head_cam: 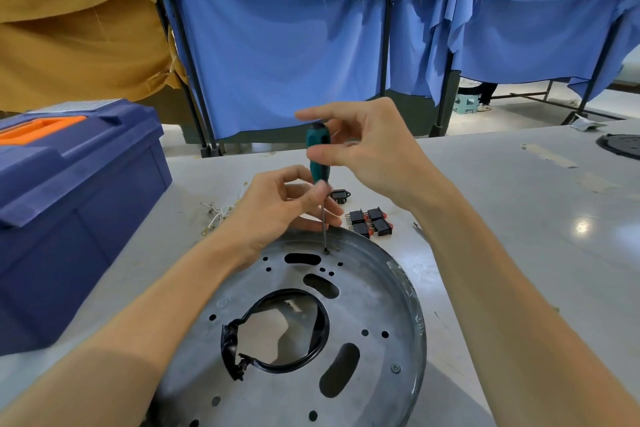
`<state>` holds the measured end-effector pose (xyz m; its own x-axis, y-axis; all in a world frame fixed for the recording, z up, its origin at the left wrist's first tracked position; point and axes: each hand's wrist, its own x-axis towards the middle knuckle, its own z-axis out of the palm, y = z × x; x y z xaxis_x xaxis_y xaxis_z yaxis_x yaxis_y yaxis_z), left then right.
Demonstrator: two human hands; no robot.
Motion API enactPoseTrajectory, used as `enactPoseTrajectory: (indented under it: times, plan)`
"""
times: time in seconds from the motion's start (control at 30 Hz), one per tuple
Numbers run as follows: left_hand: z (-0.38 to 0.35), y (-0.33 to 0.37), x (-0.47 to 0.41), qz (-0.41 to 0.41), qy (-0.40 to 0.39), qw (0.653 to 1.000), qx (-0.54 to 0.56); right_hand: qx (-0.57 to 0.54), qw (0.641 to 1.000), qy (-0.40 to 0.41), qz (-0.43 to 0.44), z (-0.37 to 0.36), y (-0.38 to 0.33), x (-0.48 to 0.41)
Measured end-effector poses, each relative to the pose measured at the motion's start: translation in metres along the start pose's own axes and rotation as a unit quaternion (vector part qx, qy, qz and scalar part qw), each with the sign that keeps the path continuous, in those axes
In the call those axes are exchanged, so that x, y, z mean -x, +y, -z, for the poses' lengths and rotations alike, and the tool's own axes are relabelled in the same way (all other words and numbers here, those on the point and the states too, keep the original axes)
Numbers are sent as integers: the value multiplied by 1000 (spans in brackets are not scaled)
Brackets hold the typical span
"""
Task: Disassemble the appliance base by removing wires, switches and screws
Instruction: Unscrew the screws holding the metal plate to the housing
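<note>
So the switches [369,222] and wires [219,212] are out past your left hand [277,210], which pinches the screwdriver [317,172] shaft, right hand [370,149] gripping its handle, screws [395,368] still left.

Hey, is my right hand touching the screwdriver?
Touching. The head view shows the right hand pinching the screwdriver handle between thumb and fingers.

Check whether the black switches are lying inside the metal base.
No, the black switches lie on the table just beyond the far rim of the metal base.
</note>
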<state>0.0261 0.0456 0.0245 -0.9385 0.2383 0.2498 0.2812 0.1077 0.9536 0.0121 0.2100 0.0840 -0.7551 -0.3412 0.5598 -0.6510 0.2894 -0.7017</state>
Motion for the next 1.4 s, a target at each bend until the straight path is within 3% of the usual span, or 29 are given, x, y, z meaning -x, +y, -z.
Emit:
enactPoseTrajectory:
  times: [0.13, 0.3, 0.5, 0.67, 0.97, 1.1, 1.27, 1.4]
  plan:
    - [-2, 1, 0, 2, -15, 1000, 20, -38, 999, -24, -20, 5, 4, -1]
    - [-2, 0, 0, 4, 11, 1000, 3, -11, 1000, -20, 18, -2, -1, 1]
    - [0, 3, 1, 4, -37, 999, 35, -59, 997, -38, -16, 3, 3, -1]
    - [-1, 1, 0, 12, -11, 999, 29, 5, 1000, -10, -3, -3, 0, 1]
    - [3, 0, -1, 21, -3, 999, 46, -50, 998, -35, -17, 7, 3, 0]
    - [3, 2, 0, 13, 11, 998, 52, -24, 1000, -6, 5, 4, 2, 0]
    - [0, 2, 0, 11, -26, 999, 44, -95, 995, -28, -21, 6, 5, -1]
    - [1, 2, 0, 7, 7, 999, 33, -23, 999, -29, 3, 0, 0, 2]
